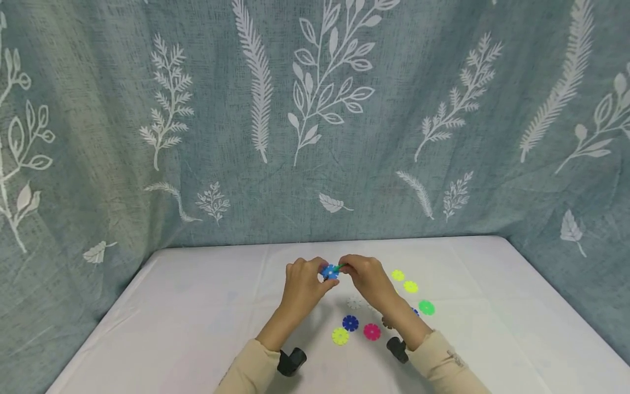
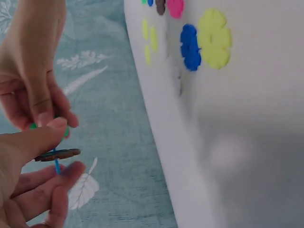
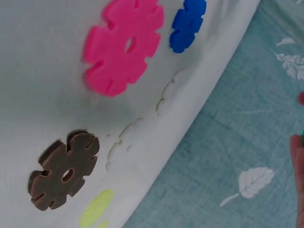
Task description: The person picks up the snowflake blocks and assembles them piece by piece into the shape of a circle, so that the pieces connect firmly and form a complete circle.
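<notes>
Both hands are raised over the far middle of the table. My left hand (image 1: 305, 282) holds a light blue notched interlocking disc (image 1: 329, 272) by its edges. In the left wrist view a brown disc (image 2: 71, 153) sits crosswise on the blue one, between left thumb and fingers. My right hand (image 1: 369, 276) pinches a green disc (image 1: 339, 267), seen nearly edge-on against the blue disc's right side. Whether the green disc is slotted into the others cannot be told. Fingers cover much of it. Only fingertips (image 3: 297, 156) of a hand show at the right wrist view's edge.
On the white-covered table (image 1: 197, 306) lie loose discs: dark blue (image 1: 350, 323), yellow (image 1: 340, 336), pink (image 1: 372, 331), green (image 1: 426, 307), brown (image 3: 66, 173), pale whitish ones (image 1: 354, 302) and more yellow (image 1: 410, 287). A patterned curtain (image 1: 315, 180) hangs behind.
</notes>
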A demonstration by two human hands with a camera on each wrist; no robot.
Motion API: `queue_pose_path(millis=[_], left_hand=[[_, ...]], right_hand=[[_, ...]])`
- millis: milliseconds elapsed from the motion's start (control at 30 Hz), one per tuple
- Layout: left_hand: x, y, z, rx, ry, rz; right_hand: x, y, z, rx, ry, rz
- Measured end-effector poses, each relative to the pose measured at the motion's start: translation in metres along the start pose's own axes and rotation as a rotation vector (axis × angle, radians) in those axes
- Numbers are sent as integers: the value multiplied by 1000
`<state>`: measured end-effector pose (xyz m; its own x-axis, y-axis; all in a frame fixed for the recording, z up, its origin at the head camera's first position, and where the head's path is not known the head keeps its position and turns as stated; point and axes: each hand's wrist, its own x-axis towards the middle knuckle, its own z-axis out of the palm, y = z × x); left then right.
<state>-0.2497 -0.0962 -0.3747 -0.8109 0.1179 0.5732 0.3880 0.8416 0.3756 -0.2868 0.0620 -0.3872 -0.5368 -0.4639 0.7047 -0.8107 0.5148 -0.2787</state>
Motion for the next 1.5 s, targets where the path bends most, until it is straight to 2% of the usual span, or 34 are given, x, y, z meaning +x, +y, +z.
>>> queue_pose_path(millis=[133,367,533,600,667,767,833,900,967,1133,1233,1300,1433,1500], left_hand=[[2,-1,-5,47,-4,-4],[8,1,-8,59,20,134],[7,2,-6,88,21,132],[7,0,-6,91,35,121],[6,-2,-6,83,48,104],[4,-7,-5,66,58,78],[3,-10,-4,59,55,65],[2,-12,-2,58,54,61],[2,-13,0,57,56,61],[0,-14,3,47,50,65],[-1,-15,4,43,43,70],[-1,-16,5,33,39,74],[-1,-18,6,-12,21,79],[0,-18,6,-30,15,87]], right_hand=[[1,0,-3,45,-59,50],[4,-4,-3,53,-131,92],[4,-4,-3,130,-175,122],[3,-2,-5,138,-193,175],[0,0,-6,115,-246,271],[-6,5,-5,6,-400,450],[-9,6,-3,-81,-517,535],[-12,7,1,-141,-600,582],[-14,6,6,-176,-631,595],[-16,6,13,-180,-629,636],[-16,8,11,-126,-587,637],[-15,11,9,-28,-523,630],[-6,16,1,238,-339,634],[0,16,-3,322,-265,642]])
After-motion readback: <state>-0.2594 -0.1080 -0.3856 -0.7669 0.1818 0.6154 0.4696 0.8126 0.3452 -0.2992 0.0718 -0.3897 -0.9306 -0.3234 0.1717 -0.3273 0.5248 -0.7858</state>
